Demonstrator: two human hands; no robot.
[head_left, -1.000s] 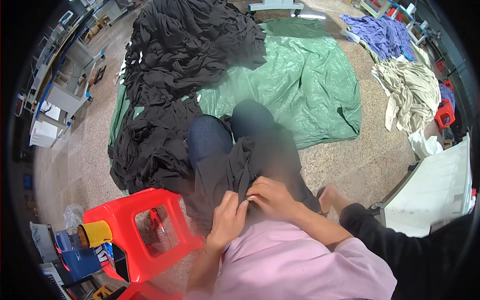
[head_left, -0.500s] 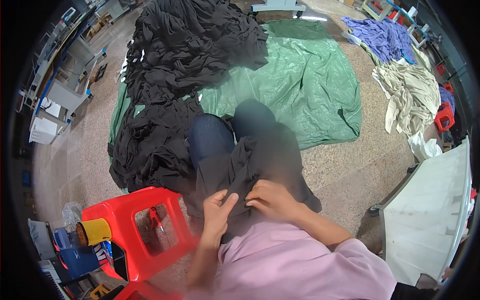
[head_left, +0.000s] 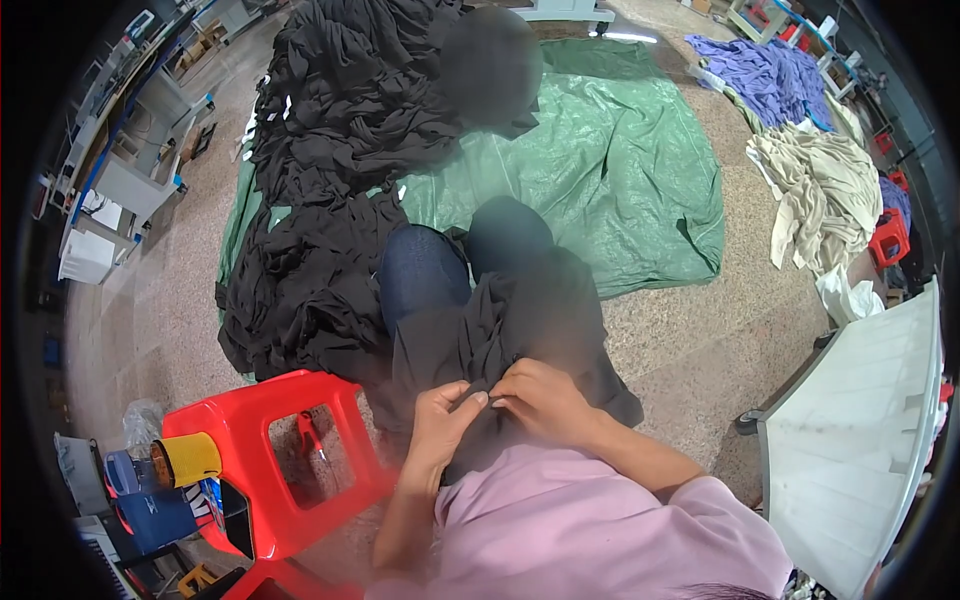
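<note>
A black garment (head_left: 440,350) lies across my lap, over dark blue trouser legs. My left hand (head_left: 445,420) pinches its cloth between thumb and fingers. Right beside it, my right hand (head_left: 540,400) grips the same cloth, with the fingertips of both hands almost touching. Whether anything small sits between the fingertips is too fine to make out. A large heap of black garments (head_left: 340,110) rises in front of me, and a lower part of the heap (head_left: 300,290) reaches my left knee.
Under the heap spreads a green plastic sheet (head_left: 620,180). A red plastic stool (head_left: 250,410) stands at my left, with a yellow thread spool (head_left: 190,458) at its edge. At right are a white bin (head_left: 850,430), cream cloth (head_left: 820,190) and purple cloth (head_left: 765,75).
My left hand has moved slightly right, closing the gap to my right hand, and the cloth between them is bunched closer. My right hand has barely moved.
</note>
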